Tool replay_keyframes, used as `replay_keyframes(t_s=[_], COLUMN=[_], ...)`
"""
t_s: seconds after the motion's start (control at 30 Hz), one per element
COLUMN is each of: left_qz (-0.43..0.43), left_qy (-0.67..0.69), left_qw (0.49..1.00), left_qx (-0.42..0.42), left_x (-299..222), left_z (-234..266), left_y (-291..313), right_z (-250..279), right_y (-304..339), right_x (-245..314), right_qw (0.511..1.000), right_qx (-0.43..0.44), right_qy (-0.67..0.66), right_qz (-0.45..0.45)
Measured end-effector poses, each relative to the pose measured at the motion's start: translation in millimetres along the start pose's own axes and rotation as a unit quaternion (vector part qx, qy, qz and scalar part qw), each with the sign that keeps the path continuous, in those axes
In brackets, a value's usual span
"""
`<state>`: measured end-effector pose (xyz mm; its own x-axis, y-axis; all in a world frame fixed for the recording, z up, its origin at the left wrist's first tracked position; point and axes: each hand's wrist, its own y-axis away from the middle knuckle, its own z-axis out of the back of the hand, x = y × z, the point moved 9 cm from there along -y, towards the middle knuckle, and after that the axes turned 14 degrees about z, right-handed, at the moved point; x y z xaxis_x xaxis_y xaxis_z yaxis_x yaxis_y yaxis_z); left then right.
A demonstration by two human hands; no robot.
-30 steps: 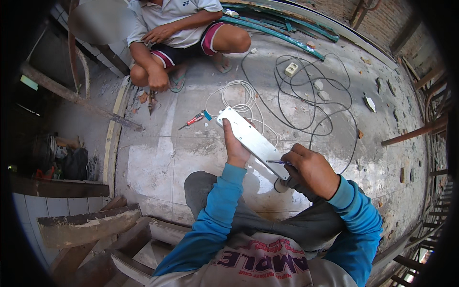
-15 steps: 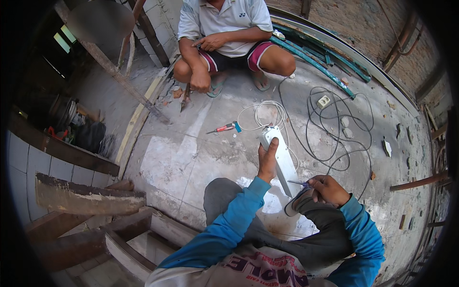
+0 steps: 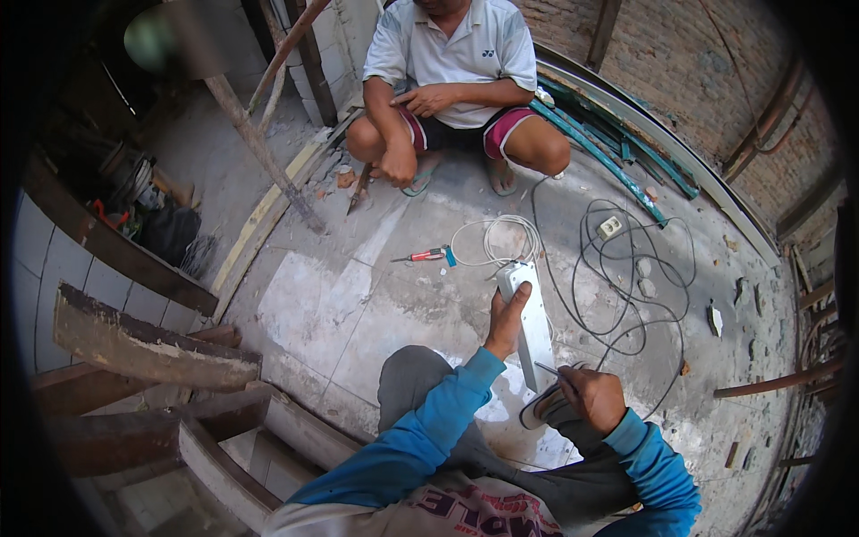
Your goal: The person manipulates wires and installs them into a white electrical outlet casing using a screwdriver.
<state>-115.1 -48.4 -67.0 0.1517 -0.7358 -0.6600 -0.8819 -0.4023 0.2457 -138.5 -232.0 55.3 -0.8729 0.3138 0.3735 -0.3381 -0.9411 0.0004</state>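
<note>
My left hand (image 3: 508, 320) is wrapped round the upper part of a long white power strip (image 3: 540, 338), its thumb across the face. The strip is tilted, its lower end near my shoe. A slim screwdriver (image 3: 548, 370) is in my closed right hand (image 3: 595, 398), its shaft pointing left at the strip's lower end. Whether its tip touches is too small to tell. My fingers hide most of its handle. A coiled white cable (image 3: 488, 234) lies just beyond the strip. Left of the coil, a red-handled screwdriver (image 3: 425, 255) rests on the floor.
Facing me, a person (image 3: 452, 63) squats, a pointed tool (image 3: 360, 190) beside the lowered hand. A black cable (image 3: 582, 300) with a white socket block (image 3: 609, 227) tangles at right. Green metal bars (image 3: 599, 152) lie behind. A wooden frame (image 3: 224, 421) stands at lower left.
My right hand has shifted slightly left and down with the screwdriver, its fingers now closed further round the handle. The strip is still in my left hand. The whole view has shifted a little.
</note>
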Motion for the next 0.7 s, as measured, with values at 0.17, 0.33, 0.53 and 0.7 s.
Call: replay_keyframes(t_s=[0.17, 0.33, 0.53, 0.7], left_qz=[-0.005, -0.001, 0.021, 0.088], left_qy=[-0.006, -0.018, -0.057, -0.015], left_qw=[1.000, 1.000, 0.997, 0.993], left_qx=[0.017, 0.012, -0.036, -0.074], left_x=[3.9, 0.9, 3.8, 10.0], left_z=[-7.5, -13.2, 0.5, 12.2], left_y=[1.0, 5.2, 3.1, -6.5], right_z=[-1.4, -35.4, -63.7, -41.2], right_y=[1.5, 12.9, 28.9, 15.3], right_x=[-5.8, -46.0, -52.6, -42.4], right_qw=[0.997, 0.965, 0.786, 0.849], right_qx=[-0.037, -0.034, 0.035, -0.012], right_qy=[-0.064, -0.254, -0.543, -0.491], right_qz=[0.000, -0.055, -0.294, -0.194])
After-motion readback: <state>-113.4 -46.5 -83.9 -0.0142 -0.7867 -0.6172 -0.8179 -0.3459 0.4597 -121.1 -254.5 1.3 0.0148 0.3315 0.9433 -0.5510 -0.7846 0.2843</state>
